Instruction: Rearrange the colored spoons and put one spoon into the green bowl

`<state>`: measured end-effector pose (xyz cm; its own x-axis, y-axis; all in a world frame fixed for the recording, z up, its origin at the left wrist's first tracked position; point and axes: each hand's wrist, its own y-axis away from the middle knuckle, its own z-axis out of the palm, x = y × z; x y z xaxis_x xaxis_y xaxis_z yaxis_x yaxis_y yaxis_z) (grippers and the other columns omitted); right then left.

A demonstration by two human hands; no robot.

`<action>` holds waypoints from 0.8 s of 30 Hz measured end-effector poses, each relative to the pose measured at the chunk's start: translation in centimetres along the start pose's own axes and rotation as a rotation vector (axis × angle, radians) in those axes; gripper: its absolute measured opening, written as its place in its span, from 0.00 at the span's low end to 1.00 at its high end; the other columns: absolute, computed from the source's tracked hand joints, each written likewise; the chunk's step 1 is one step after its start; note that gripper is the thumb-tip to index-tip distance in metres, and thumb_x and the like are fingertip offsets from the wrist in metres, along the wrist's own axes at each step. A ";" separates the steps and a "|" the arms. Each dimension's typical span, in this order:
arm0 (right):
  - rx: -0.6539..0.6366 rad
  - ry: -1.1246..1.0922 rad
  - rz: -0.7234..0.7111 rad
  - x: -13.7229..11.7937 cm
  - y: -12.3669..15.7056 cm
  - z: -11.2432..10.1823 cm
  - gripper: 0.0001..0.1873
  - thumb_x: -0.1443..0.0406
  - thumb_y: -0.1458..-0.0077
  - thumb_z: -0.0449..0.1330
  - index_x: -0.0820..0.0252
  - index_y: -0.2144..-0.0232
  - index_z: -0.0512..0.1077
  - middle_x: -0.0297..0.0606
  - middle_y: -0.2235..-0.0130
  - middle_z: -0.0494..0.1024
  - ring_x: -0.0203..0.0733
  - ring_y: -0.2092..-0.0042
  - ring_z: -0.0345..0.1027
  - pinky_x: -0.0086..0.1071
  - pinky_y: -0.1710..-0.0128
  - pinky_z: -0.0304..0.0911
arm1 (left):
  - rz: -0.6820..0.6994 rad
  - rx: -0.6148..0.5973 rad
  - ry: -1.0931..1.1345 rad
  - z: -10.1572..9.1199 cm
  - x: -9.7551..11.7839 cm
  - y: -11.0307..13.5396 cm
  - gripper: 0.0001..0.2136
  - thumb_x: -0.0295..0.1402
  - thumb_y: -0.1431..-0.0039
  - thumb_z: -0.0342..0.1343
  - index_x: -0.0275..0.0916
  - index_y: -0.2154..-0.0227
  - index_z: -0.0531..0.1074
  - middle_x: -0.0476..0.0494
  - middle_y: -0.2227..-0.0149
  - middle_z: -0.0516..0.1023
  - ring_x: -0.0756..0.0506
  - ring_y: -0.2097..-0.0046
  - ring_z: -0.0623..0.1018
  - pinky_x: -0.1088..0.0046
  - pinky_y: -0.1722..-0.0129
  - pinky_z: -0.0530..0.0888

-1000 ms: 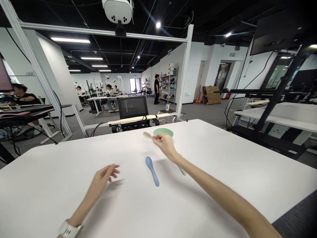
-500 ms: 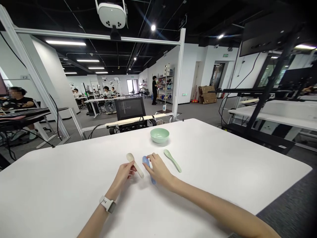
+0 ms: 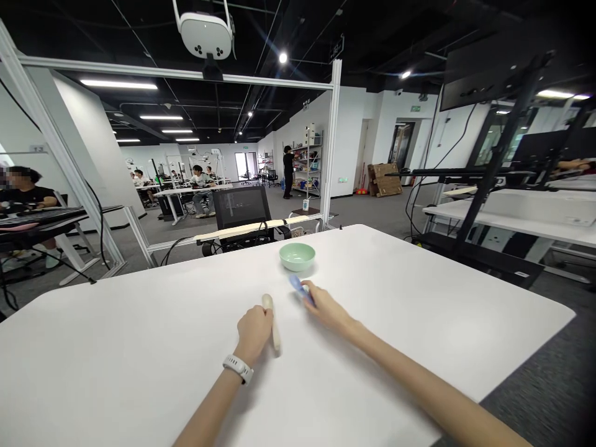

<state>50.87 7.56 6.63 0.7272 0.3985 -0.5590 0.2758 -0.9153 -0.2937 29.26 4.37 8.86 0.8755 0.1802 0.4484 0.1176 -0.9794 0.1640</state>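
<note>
My left hand (image 3: 254,331) is closed on a cream spoon (image 3: 275,335) that lies along the white table (image 3: 130,354), its bowl end pointing away from me. My right hand (image 3: 327,308) pinches the handle of a blue spoon (image 3: 297,285) and holds it lifted, tip toward a small green bowl (image 3: 297,256) just beyond. The bowl stands upright near the table's far edge and looks empty. No green spoon shows; my right hand and forearm cover the place where it lay.
A black office chair (image 3: 242,208) stands behind the table's far edge. A white metal frame (image 3: 331,143) with a camera unit (image 3: 203,34) rises over it. Other desks with seated people are at the left and back; black stands are at the right.
My right hand has lifted the blue spoon and carried it toward the green bowl. My left hand has drawn the cream spoon closer and closed round it. The green spoon is out of sight.
</note>
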 end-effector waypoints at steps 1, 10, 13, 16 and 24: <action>0.029 0.006 0.013 1.5 0.0 -1.4 0.22 0.64 0.34 0.53 0.63 0.41 0.70 0.44 0.61 0.83 0.47 0.63 0.75 0.36 0.60 0.66 | 0.003 0.008 -0.023 0.1 0.4 0.0 0.19 0.46 0.34 0.59 0.38 0.49 0.76 0.41 0.48 0.81 0.42 0.49 0.81 0.53 0.47 0.79; 0.118 0.137 0.227 15.1 1.5 -9.5 0.20 0.61 0.38 0.54 0.58 0.53 0.82 0.48 0.51 0.86 0.55 0.52 0.79 0.38 0.51 0.68 | 0.014 0.044 -0.136 1.5 1.6 -0.2 0.19 0.44 0.34 0.60 0.39 0.47 0.75 0.40 0.46 0.80 0.42 0.48 0.80 0.53 0.47 0.79; 0.113 0.149 0.254 17.4 2.1 -9.8 0.20 0.61 0.39 0.55 0.58 0.51 0.83 0.48 0.50 0.85 0.55 0.51 0.78 0.39 0.49 0.68 | 0.015 0.040 -0.169 1.9 1.6 -0.4 0.19 0.45 0.34 0.60 0.38 0.47 0.75 0.40 0.46 0.80 0.42 0.48 0.80 0.53 0.47 0.79; 0.107 0.177 0.250 18.4 2.6 -9.6 0.22 0.61 0.38 0.54 0.58 0.49 0.82 0.49 0.51 0.84 0.54 0.51 0.77 0.39 0.48 0.67 | 0.009 0.026 -0.199 1.9 1.5 -0.4 0.19 0.45 0.34 0.59 0.38 0.48 0.75 0.40 0.47 0.81 0.42 0.48 0.81 0.53 0.46 0.79; 0.210 0.170 0.249 18.0 3.0 -8.9 0.22 0.55 0.36 0.55 0.56 0.53 0.85 0.47 0.58 0.78 0.50 0.59 0.76 0.39 0.52 0.70 | -0.008 0.007 -0.234 1.3 1.2 0.1 0.18 0.45 0.34 0.59 0.38 0.48 0.75 0.40 0.47 0.81 0.42 0.48 0.81 0.53 0.47 0.79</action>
<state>70.39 11.50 2.63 0.8546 0.1329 -0.5019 -0.0455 -0.9438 -0.3274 30.99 4.35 8.27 0.9592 0.1631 0.2309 0.1278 -0.9787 0.1604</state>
